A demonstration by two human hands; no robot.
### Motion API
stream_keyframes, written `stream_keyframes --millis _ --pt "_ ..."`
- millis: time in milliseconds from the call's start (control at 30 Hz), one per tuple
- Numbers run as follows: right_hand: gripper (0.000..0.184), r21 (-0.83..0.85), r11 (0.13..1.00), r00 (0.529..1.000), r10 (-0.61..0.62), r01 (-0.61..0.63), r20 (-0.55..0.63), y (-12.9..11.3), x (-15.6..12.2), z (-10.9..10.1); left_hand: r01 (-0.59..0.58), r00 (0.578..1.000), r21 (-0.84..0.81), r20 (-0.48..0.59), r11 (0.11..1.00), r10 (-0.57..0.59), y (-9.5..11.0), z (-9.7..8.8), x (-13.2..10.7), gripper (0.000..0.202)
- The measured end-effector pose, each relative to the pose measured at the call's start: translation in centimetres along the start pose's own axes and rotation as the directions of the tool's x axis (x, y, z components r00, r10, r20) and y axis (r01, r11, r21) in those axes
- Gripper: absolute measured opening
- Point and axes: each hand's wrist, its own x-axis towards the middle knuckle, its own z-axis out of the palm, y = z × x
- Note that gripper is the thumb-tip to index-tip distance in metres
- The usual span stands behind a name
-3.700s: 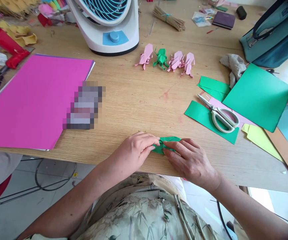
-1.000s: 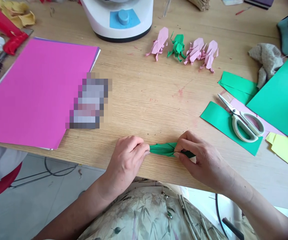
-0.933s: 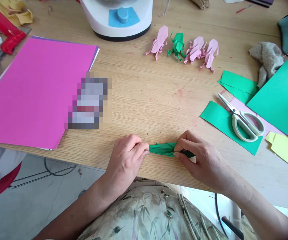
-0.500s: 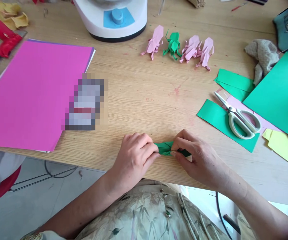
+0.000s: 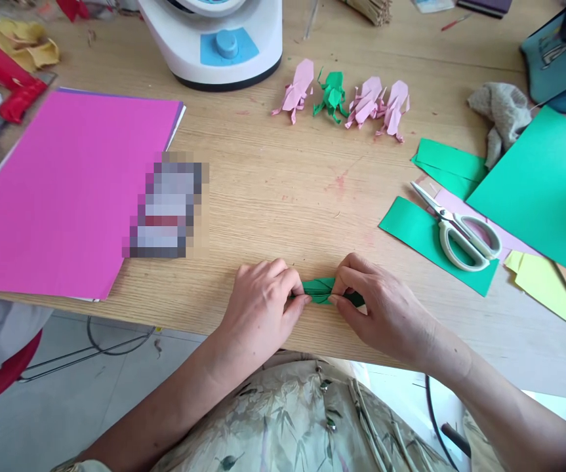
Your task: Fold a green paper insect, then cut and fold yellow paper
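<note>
A narrow folded piece of green paper (image 5: 318,289) lies on the wooden table (image 5: 283,190) near its front edge. My left hand (image 5: 263,308) pinches its left end with curled fingers. My right hand (image 5: 381,308) pinches its right part, thumb and fingertips pressed on the fold. Only a short middle stretch of the paper shows between the two hands.
Three pink folded paper figures (image 5: 361,105) and a green one (image 5: 329,95) stand in a row at the back. Scissors (image 5: 460,229) lie on green paper strips (image 5: 410,226) to the right. A pink sheet stack (image 5: 66,190) lies left; a white fan base (image 5: 218,39) stands behind.
My hands have drawn closer together along the green paper, so less of it shows between them than a second ago. Earlier the paper was wider and flatter.
</note>
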Motion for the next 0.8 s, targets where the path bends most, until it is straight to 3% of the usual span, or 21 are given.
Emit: stream_keyframes --millis 600,800 --pt "0.010 0.054 0.995 0.993 0.082 -0.086 0.080 -0.4 0.0 -0.9 0.045 0.999 0.001 0.002 0.999 -0.045 0.2 0.2 0.1 0.021" --pt "0.013 -0.025 0.995 0.989 0.096 -0.093 0.112 -0.4 0.7 -1.0 0.081 0.996 0.019 0.043 0.997 -0.082 0.3 -0.1 0.3 0.021"
